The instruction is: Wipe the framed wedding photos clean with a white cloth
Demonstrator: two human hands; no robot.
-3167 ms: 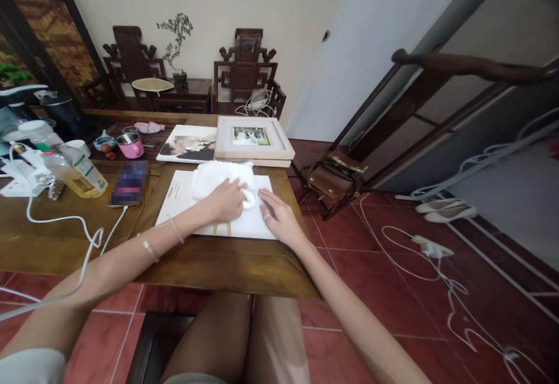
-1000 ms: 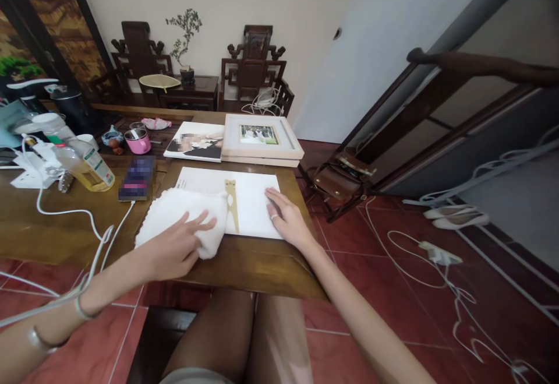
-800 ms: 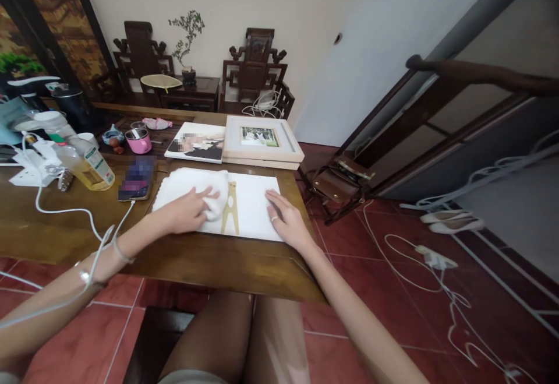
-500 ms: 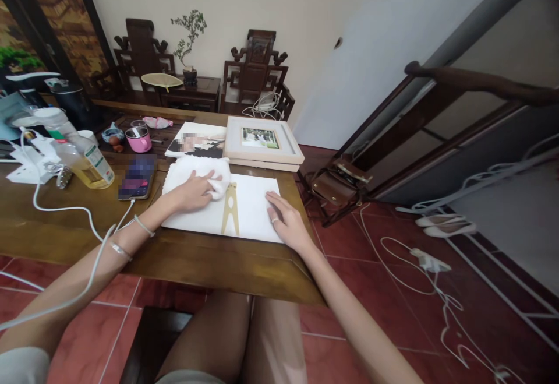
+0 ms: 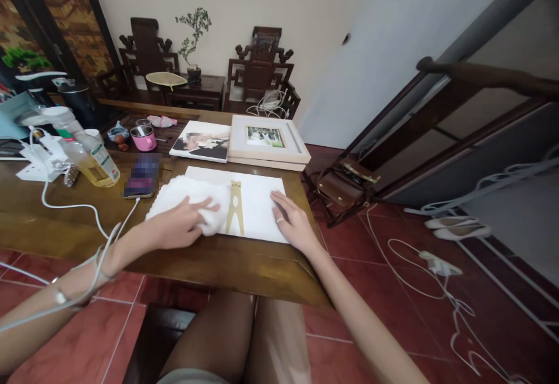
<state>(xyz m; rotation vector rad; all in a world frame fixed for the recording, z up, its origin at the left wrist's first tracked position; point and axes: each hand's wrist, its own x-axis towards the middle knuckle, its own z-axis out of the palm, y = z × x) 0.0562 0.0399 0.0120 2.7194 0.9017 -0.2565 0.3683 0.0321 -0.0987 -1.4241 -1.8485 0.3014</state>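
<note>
My left hand (image 5: 183, 224) presses down on a bunched white cloth (image 5: 174, 193), its fingers spread and sunk into the fabric. Under the cloth's right part lies a flat white board (image 5: 258, 197), whose left portion is covered. A tan, long-legged animal shape (image 5: 236, 206) shows on the board, just right of the cloth; whether it is printed or a separate piece I cannot tell. On the board's right edge my right hand (image 5: 293, 221) rests with fingers stretched out, a ring on one of them.
Behind the board lie a photo print (image 5: 203, 142) and stacked frames (image 5: 271, 142). Leftward are a phone (image 5: 142, 177) on a cable, a bottle of yellow liquid (image 5: 102, 165), a pink mug (image 5: 143, 138) and a white power strip (image 5: 39, 162). A white cord crosses my left forearm.
My left hand and the cloth have slid toward me and slightly left, uncovering the board's far-left corner. My right hand stays at the board's edge. The view has shifted slightly.
</note>
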